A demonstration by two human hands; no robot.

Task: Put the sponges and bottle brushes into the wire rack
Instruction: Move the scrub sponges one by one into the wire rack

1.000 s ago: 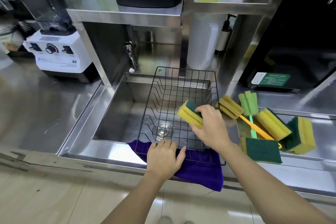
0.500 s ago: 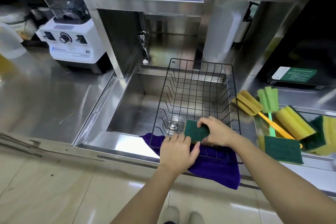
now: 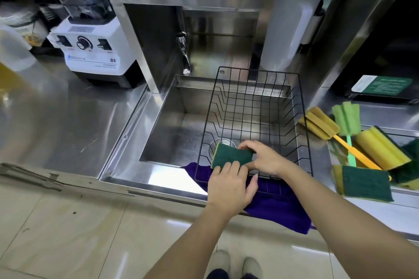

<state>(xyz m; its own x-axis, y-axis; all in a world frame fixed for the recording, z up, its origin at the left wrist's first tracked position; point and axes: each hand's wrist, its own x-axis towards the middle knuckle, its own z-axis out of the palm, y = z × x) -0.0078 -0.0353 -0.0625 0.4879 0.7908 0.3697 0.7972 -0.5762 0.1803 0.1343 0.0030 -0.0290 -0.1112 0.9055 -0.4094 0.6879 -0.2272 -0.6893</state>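
A black wire rack (image 3: 254,106) sits in the steel sink. Inside its near end, green side up, is a yellow-and-green sponge (image 3: 231,157); my right hand (image 3: 265,158) grips its right end. My left hand (image 3: 231,184) rests on the rack's near rim, fingertips touching the sponge's front edge. On the counter to the right lie a yellow bottle brush (image 3: 319,125) with an orange handle, a green bottle brush (image 3: 347,120), a yellow sponge (image 3: 381,148), a sponge lying green side up (image 3: 365,182) and another sponge (image 3: 408,165) at the frame edge.
A purple cloth (image 3: 276,206) hangs over the sink's front edge under the rack. A tap (image 3: 184,56) pokes out at the sink's back left. A white blender (image 3: 95,52) stands on the left counter. A steel shelf hangs above the sink.
My right hand carried the sponge from above the rack's right side down to its near end and turned it green side up. My left hand stayed on the rim.
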